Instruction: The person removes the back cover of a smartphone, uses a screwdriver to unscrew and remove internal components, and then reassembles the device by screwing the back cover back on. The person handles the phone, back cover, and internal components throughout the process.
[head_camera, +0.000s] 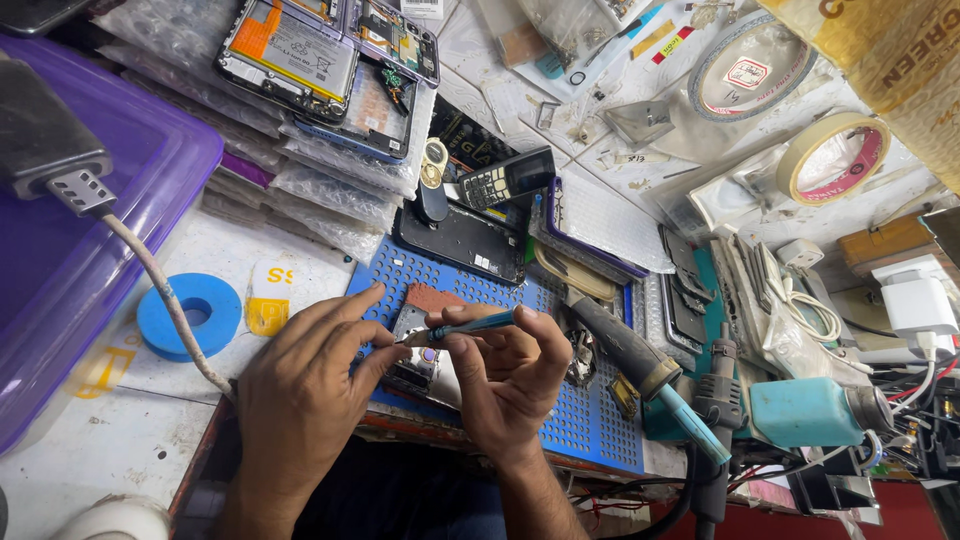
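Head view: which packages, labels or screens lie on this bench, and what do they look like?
Opened phone: top left, yellow-and-white label on its battery.
Keypad phone: upper centre, small, black, dark screen.
Tape roll: upper right, cream ring, red-and-white core label.
Bubble-wrap packets: stacked under the opened phone, clear.

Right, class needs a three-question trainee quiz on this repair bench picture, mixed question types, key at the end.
1. True or false: the right hand holds a slim blue-handled tool.
2. What does the left hand steady on the blue perforated mat?
A. a roll of tape
B. a small opened device
C. a charger
3. What shape is the blue foam piece left of the hands?

Key
1. True.
2. B.
3. A ring, lying flat on the bench.
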